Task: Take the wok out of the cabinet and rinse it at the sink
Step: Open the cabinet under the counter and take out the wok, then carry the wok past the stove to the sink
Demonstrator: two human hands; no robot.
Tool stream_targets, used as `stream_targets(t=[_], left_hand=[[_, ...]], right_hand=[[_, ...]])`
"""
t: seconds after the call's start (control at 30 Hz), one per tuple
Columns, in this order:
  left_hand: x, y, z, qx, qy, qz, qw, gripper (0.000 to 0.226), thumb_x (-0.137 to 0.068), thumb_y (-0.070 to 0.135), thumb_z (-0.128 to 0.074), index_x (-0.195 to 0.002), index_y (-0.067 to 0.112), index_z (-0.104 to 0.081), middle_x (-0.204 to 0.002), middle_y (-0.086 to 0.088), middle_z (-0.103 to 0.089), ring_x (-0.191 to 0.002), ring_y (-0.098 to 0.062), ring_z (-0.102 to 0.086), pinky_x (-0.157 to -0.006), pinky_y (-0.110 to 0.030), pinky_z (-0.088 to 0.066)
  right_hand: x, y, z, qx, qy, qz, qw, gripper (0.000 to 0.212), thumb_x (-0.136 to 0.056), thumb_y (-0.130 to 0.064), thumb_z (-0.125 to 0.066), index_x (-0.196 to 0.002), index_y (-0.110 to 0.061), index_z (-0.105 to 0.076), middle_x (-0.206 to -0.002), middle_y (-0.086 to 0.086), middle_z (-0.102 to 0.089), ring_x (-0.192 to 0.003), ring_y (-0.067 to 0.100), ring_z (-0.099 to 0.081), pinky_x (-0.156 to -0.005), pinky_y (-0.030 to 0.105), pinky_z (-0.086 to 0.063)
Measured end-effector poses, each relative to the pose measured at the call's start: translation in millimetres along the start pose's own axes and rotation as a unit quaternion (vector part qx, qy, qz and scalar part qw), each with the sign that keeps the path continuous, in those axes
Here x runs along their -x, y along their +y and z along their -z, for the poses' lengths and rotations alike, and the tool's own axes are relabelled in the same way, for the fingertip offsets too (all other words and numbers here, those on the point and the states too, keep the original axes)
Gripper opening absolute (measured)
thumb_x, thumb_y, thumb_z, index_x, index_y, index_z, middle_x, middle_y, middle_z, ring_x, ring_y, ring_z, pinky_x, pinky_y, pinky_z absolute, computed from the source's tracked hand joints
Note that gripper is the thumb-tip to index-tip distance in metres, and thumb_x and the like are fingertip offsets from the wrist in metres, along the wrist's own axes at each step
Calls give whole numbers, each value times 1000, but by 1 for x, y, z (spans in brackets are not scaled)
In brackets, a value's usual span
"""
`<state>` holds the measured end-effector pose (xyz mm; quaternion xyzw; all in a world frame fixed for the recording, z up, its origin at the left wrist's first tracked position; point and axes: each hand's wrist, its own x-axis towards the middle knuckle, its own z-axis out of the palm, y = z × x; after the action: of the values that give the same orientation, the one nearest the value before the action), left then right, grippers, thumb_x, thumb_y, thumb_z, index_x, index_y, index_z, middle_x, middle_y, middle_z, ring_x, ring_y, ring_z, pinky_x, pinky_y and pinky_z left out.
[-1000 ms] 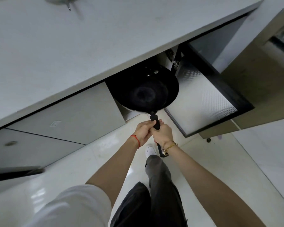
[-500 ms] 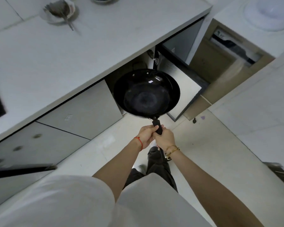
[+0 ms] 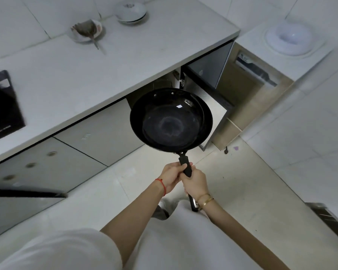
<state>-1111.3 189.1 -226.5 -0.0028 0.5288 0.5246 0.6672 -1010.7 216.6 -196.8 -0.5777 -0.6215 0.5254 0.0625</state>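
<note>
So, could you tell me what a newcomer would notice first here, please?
The black wok dominates the centre, held out over the floor in front of the open cabinet. Both the left hand and right hand have a grip on its handle. On the countertop behind sit used bowls.

Partly hidden: wok handle [image 3: 186,168], its middle covered by my left hand [image 3: 173,175] and right hand [image 3: 195,183]. Cabinet [image 3: 164,85] interior behind the wok [image 3: 171,118], dark, unreadable. Stove [image 3: 3,106], cut by the left edge, blurred.
</note>
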Motion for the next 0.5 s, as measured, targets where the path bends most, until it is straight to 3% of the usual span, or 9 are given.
stream_targets(t=[0.27,0.5], left_hand=[[23,-12,-25,37,9,-68,997,27,-98,2,-49,-120,-9,-60,-118,-21,-66,-112,-27,-64,-97,-31,-52],[42,-14,-25,62,45,-136,988,27,-97,3,-49,-119,-8,-62,-116,-22,-67,-107,-26,-66,-95,-30,-54]], right_hand=[[15,4,27,29,-13,70,997,11,-89,-18,-53,-86,-7,-52,-60,6,-56,-46,18,-56,-32,16,-37],[18,-2,26,56,-49,130,989,17,-91,-22,-52,-93,-6,-58,-63,7,-61,-48,20,-60,-35,16,-38]])
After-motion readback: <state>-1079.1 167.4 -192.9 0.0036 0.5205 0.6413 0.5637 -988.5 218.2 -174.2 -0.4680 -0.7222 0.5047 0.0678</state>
